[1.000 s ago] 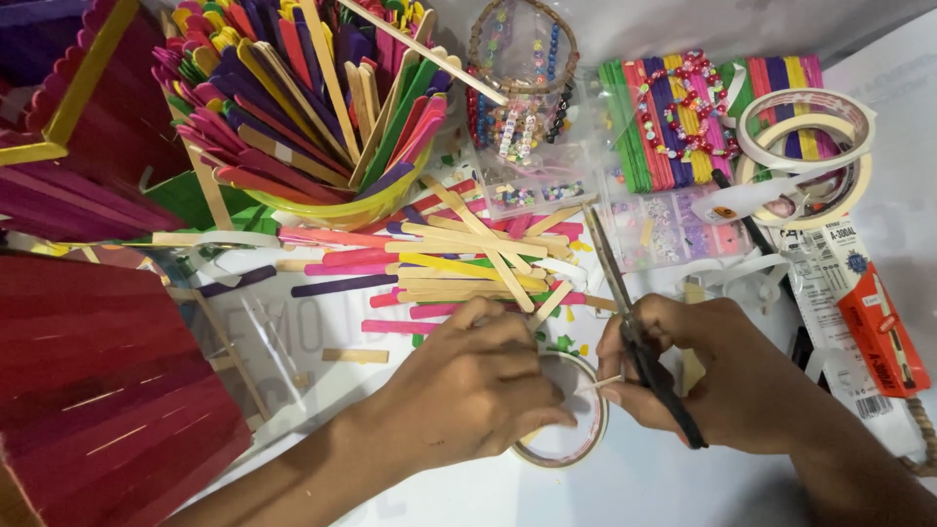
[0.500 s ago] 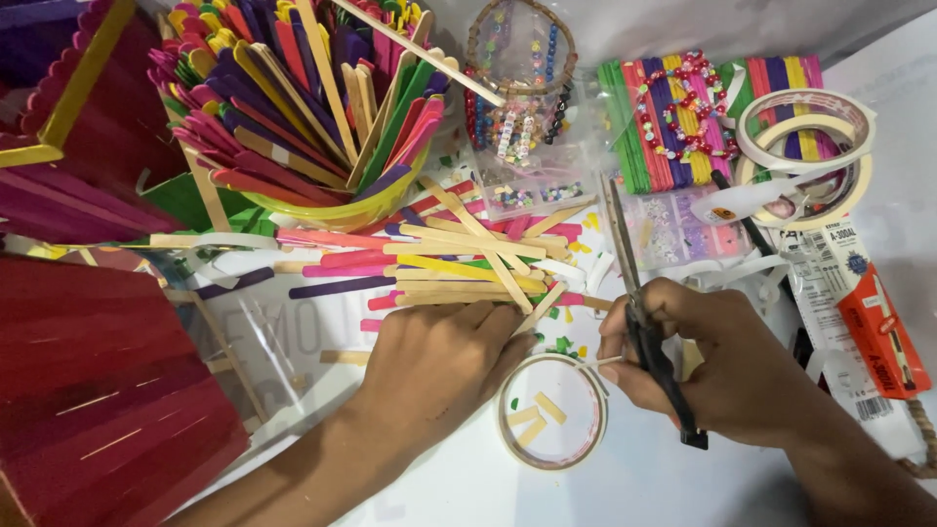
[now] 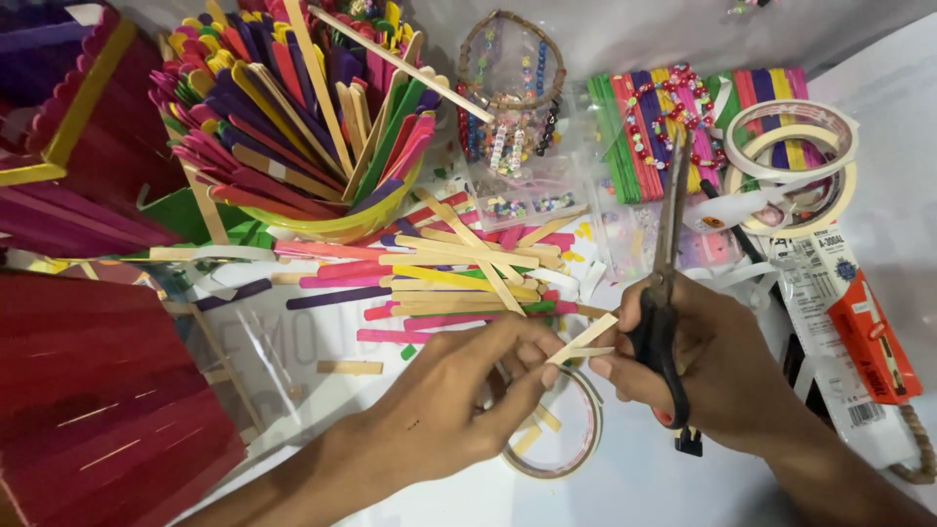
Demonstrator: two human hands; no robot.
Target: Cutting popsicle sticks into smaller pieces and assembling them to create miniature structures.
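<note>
My left hand pinches a short pale wooden craft stick between thumb and fingertips, above a clear tape roll that lies flat on the white table. My right hand grips black-handled scissors, blades closed and pointing away from me toward the beads. The stick's tip lies close to the scissor handles. Small cut stick pieces rest inside the tape roll.
A yellow bowl full of coloured craft sticks stands at the back left, with loose sticks spread in front. Red and purple stick-built boxes fill the left. Bead bags, stick bundles, tape rolls and a glue package lie right.
My left hand has lifted off the tape roll and now pinches a short stick. The scissors have swung from slanted to nearly upright, and both hands have drawn together.
</note>
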